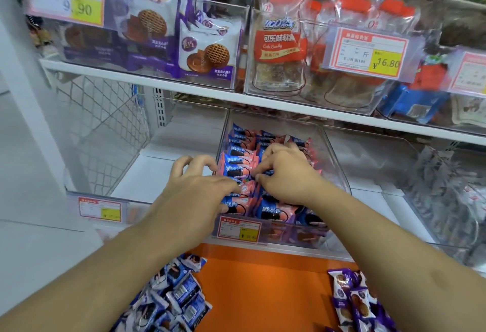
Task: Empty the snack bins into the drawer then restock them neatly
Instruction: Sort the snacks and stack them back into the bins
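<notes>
Left hand [200, 189] is reaching into the clear bin [334, 163], its fingers [228, 185] spread and curling down onto the pink-and-blue snack packs [238, 167], pressing on the near rows rather than clearly lifting one. Right hand [285, 174] is working alongside it, fingertips bent and pinching at a pack in the middle of the same bin, though which pack is hard to make out. The packs are standing in tidy rows, filling the bin on the lower shelf [147, 174]. A price tag [239, 229] is hanging on the bin's front wall. Just to the left, another clear bin [100, 195] is sitting beside it. Below, the orange drawer [263, 287] is lying open, holding a heap of blue-and-white packs [173, 295] at left and purple packs [355, 300] at right. Above, the upper shelf is carrying bins of purple cookie packs [205, 50] and cola candy bags [278, 39].
</notes>
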A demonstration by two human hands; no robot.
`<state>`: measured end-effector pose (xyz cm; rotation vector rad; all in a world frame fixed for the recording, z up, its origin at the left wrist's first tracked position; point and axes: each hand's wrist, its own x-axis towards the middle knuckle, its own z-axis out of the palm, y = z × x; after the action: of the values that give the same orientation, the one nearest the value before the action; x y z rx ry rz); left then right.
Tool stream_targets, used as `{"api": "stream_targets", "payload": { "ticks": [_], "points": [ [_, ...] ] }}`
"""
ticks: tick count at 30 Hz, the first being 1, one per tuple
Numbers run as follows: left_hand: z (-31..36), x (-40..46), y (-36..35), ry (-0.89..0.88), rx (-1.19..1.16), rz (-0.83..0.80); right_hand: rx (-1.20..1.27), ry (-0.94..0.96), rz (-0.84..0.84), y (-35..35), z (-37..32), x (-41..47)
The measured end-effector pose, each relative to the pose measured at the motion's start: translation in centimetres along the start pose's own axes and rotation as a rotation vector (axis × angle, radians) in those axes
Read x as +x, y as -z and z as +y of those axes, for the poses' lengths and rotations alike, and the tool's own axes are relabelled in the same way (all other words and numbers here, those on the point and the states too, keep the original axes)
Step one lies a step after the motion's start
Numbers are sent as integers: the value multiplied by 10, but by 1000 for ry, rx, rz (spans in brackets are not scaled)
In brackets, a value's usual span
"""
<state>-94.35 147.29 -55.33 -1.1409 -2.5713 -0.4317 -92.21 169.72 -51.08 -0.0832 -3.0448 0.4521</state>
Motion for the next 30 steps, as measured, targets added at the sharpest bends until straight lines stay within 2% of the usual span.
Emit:
{"api": "stream_targets", "payload": {
  "ticks": [10,13,18,22,26,28,30],
  "points": [
    [-7,-2,-4,29,-19,-38,239,-67,-31,-8,2,11],
    [-8,-3,-4,-1,-4,-29,241,-90,-24,-14,-1,13],
    [-4,-1,-1,-58,28,43,300,30,133,-5,1,12],
    [-2,1,-5,-91,98,72,243,93,64,-14,7,10],
    [3,1,-2,-91,142,75,450,40,92,1,11,-9],
    [7,1,1,-60,127,58,385,-31,82,13,20,-26],
    [10,1,-1,-38,138,30,181,2,45,17,30,-46]
  ]
}}
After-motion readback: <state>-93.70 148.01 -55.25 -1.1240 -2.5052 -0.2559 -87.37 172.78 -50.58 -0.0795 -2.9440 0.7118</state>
